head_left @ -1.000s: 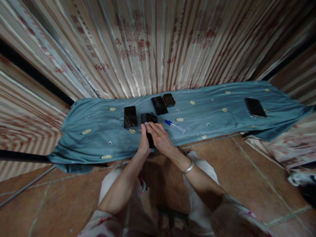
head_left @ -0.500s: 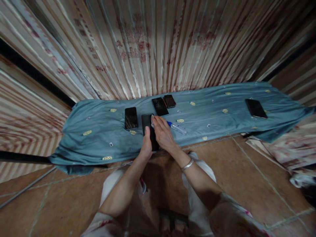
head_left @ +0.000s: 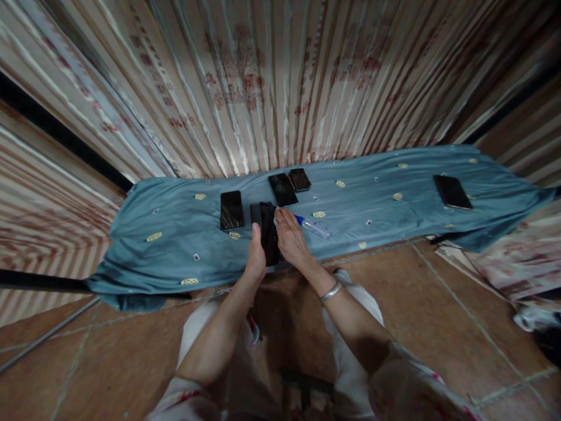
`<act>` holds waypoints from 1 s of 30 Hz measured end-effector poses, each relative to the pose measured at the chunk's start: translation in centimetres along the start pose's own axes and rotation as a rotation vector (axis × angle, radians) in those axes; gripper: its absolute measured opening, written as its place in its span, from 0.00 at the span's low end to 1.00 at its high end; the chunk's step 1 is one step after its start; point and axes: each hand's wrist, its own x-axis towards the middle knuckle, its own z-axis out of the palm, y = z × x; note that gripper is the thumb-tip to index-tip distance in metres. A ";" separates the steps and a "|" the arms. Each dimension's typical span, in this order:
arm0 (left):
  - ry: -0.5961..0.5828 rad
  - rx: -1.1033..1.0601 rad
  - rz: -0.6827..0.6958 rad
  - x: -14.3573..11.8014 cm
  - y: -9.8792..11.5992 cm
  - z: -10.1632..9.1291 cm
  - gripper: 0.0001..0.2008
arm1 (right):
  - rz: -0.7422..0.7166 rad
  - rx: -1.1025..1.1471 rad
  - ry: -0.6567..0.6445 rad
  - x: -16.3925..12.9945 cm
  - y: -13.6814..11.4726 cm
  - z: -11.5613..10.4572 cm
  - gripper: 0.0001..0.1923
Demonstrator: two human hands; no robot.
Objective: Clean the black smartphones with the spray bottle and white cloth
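Note:
My left hand grips a black phone by its left side, thumb along the edge and the other fingers hidden beneath. Held in the bent fingers of my right hand is a small whitish wipe, at the phone's upper right edge. Whether the wipe touches the phone there is hard to see. Just right of that hand lies a clear bottle with a blue top. Left of the held phone rests another dark phone. Beyond it are a larger dark phone and a smaller one.
A blue patterned cloth covers the long, low surface. One more dark phone lies far to the right. Pleated curtains stand behind and at both sides. Brown floor tiles show in front.
The wipe and my right hand have shifted slightly right, from the phone's top face to its edge. The held phone has tilted, and its surface shows differently.

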 end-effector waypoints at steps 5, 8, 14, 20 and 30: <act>0.043 0.051 0.087 0.0 0.3 0.5 0.28 | 0.029 -0.006 -0.040 -0.7 -0.5 0.3 0.28; 0.050 0.034 0.083 -0.1 0.4 0.7 0.28 | 0.029 0.008 -0.064 -1.1 -0.8 0.4 0.29; 0.075 0.014 0.109 -0.3 0.8 1.0 0.29 | -0.049 0.075 -0.079 -2.1 -1.6 0.0 0.29; 0.103 0.016 0.103 -0.4 0.7 1.0 0.27 | -0.151 0.143 -0.100 -2.7 -2.4 -0.6 0.31; 0.101 0.070 0.133 -0.7 -0.4 1.0 0.22 | -0.194 0.115 -0.061 -1.5 -1.8 -1.1 0.29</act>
